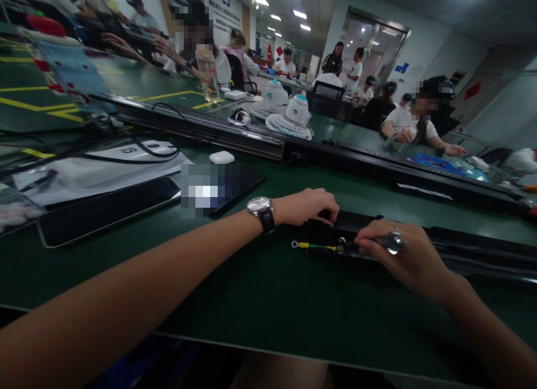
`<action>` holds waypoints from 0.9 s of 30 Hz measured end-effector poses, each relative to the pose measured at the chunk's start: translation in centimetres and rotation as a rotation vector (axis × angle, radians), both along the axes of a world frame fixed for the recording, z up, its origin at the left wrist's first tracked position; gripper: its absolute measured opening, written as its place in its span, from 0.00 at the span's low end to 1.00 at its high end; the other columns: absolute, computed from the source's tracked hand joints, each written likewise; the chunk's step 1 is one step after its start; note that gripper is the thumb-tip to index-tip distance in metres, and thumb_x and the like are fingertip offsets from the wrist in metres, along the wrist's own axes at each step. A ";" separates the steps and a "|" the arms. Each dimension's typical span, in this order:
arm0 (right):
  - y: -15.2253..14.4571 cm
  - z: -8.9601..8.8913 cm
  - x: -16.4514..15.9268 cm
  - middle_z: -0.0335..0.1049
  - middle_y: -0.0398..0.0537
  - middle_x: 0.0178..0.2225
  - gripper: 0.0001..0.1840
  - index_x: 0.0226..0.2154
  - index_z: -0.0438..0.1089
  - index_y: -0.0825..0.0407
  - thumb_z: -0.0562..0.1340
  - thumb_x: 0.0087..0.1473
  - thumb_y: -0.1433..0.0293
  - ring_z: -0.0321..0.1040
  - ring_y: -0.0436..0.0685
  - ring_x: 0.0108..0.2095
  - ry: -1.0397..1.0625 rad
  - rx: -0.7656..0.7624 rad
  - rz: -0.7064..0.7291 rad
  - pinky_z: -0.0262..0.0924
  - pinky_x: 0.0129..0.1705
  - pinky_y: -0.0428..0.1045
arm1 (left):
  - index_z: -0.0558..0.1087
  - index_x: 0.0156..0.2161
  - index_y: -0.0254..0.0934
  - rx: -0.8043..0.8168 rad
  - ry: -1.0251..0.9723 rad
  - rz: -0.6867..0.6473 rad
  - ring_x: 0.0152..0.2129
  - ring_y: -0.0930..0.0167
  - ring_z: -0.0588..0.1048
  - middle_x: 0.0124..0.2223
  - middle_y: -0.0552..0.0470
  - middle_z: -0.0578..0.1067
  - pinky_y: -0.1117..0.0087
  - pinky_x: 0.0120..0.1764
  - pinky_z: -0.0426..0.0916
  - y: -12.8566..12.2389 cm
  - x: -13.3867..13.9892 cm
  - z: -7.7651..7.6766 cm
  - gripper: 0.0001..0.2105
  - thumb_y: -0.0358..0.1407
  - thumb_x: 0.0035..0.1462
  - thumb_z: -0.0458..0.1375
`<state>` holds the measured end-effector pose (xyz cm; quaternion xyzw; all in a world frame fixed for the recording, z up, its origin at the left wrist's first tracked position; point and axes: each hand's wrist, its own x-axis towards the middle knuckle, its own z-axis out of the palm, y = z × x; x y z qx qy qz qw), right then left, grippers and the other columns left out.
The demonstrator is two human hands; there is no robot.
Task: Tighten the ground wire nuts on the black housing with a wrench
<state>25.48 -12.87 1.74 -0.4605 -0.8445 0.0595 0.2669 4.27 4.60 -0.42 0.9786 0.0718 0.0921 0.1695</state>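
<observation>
Fingers of right hand [409,260] grip silver-ended tool [395,242]; left hand [308,205] curls at black channel [461,236], hold unclear. Off-angle tool could slip into yellow-green wire [321,246].

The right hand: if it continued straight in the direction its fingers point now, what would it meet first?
Most likely the metal fittings at the end of the yellow-green wire, just left of the right hand in the picture; depth is uncertain here.
</observation>
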 end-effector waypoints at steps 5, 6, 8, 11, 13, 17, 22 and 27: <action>0.0 0.1 0.3 0.81 0.43 0.34 0.06 0.38 0.76 0.48 0.63 0.65 0.66 0.77 0.53 0.31 0.038 0.027 -0.089 0.67 0.35 0.48 | 0.78 0.42 0.42 -0.004 -0.006 -0.003 0.45 0.66 0.70 0.47 0.50 0.75 0.66 0.48 0.63 0.0 0.0 0.1 0.04 0.38 0.66 0.61; 0.0 0.1 0.2 0.81 0.43 0.33 0.06 0.37 0.76 0.47 0.63 0.65 0.66 0.77 0.53 0.30 0.047 0.019 -0.105 0.67 0.33 0.48 | 0.78 0.42 0.42 -0.005 -0.008 -0.004 0.45 0.66 0.70 0.47 0.50 0.75 0.66 0.47 0.63 0.0 0.0 0.1 0.04 0.38 0.66 0.61; 0.0 0.0 0.0 0.81 0.43 0.32 0.07 0.37 0.77 0.47 0.63 0.64 0.64 0.77 0.53 0.28 0.063 0.003 -0.133 0.68 0.32 0.47 | 0.78 0.42 0.42 -0.006 -0.012 -0.003 0.45 0.67 0.70 0.47 0.50 0.75 0.66 0.47 0.63 0.0 0.0 0.0 0.04 0.37 0.65 0.61; 0.0 0.0 -0.4 0.81 0.42 0.29 0.07 0.36 0.78 0.48 0.64 0.63 0.64 0.78 0.54 0.27 0.102 -0.032 -0.157 0.68 0.30 0.47 | 0.78 0.42 0.43 -0.008 -0.021 -0.003 0.45 0.67 0.69 0.47 0.51 0.75 0.65 0.47 0.62 0.0 0.0 -0.1 0.04 0.38 0.66 0.60; 0.0 -0.1 -0.6 0.81 0.41 0.27 0.07 0.36 0.78 0.48 0.65 0.62 0.64 0.79 0.54 0.27 0.129 -0.046 -0.162 0.68 0.29 0.46 | 0.78 0.41 0.43 -0.010 -0.027 -0.004 0.45 0.66 0.69 0.47 0.51 0.75 0.65 0.47 0.62 0.1 0.0 -0.2 0.04 0.38 0.66 0.60; 0.0 -0.2 -0.8 0.80 0.40 0.26 0.06 0.34 0.78 0.47 0.66 0.61 0.65 0.77 0.52 0.24 0.115 -0.024 -0.171 0.67 0.28 0.45 | 0.78 0.42 0.43 -0.012 -0.029 -0.009 0.45 0.67 0.69 0.47 0.51 0.75 0.65 0.47 0.62 0.1 0.0 -0.2 0.04 0.38 0.66 0.60; 0.0 -0.5 -1.0 0.81 0.42 0.28 0.07 0.33 0.79 0.47 0.66 0.61 0.64 0.75 0.53 0.23 0.065 0.011 -0.184 0.65 0.26 0.47 | 0.78 0.41 0.42 -0.016 -0.030 -0.011 0.44 0.67 0.70 0.46 0.50 0.75 0.66 0.47 0.63 0.1 0.1 -0.2 0.05 0.38 0.66 0.61; 0.0 -0.5 -0.8 0.80 0.42 0.30 0.06 0.37 0.77 0.47 0.64 0.64 0.65 0.76 0.53 0.27 0.031 0.010 -0.106 0.67 0.31 0.47 | 0.78 0.41 0.42 -0.017 -0.029 -0.008 0.45 0.67 0.70 0.47 0.50 0.75 0.66 0.48 0.63 0.1 0.1 -0.2 0.05 0.39 0.66 0.61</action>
